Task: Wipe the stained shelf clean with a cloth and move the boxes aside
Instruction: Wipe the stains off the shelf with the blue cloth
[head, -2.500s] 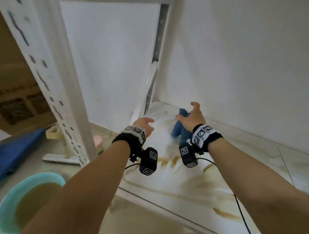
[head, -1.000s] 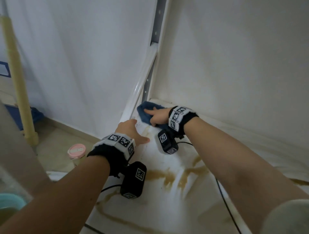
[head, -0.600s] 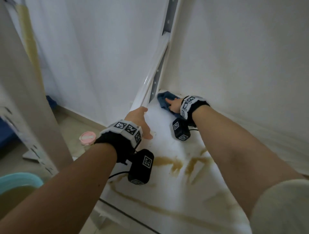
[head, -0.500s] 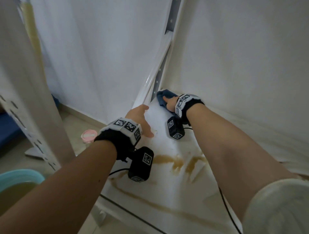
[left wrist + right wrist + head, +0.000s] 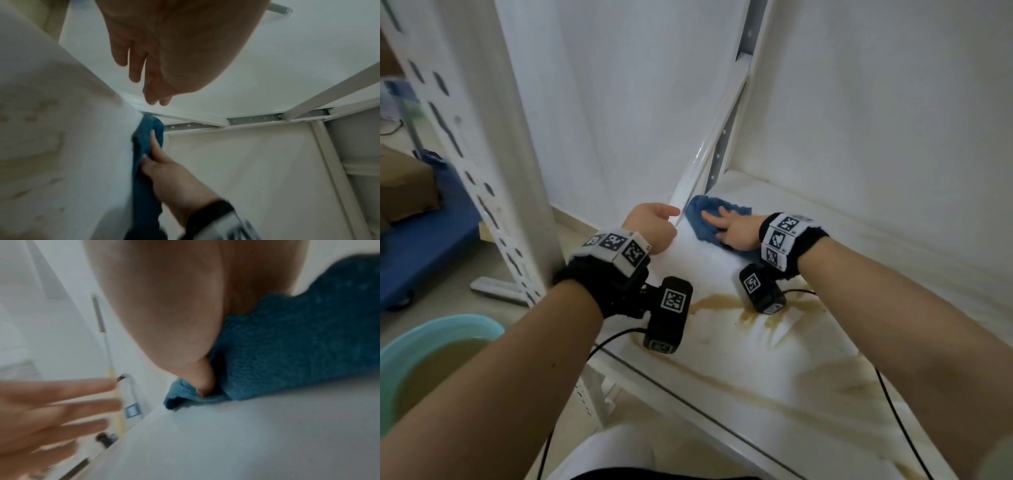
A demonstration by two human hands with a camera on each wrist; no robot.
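A blue cloth (image 5: 703,219) lies flat on the white shelf (image 5: 722,346), near its back left corner. My right hand (image 5: 724,228) presses on the cloth with spread, straight fingers; in the right wrist view the thumb digs into the blue cloth (image 5: 287,345). Just to the left, my left hand (image 5: 655,222) hovers at the shelf's left edge, fingers relaxed and holding nothing. Brown stains (image 5: 722,301) streak the shelf in front of both wrists. The left wrist view shows my right hand (image 5: 164,170) on the cloth (image 5: 146,146). No boxes are in view.
A white perforated upright (image 5: 482,178) stands at the left, and a slanted rail (image 5: 702,161) runs to the back corner. On the floor sit a teal basin (image 5: 400,346) of murky water and a blue mat (image 5: 421,246). White walls close off the back and right.
My right hand carried the cloth from the middle of the shelf into the back left corner, then drew it slightly back toward me. The left hand stayed at the left edge.
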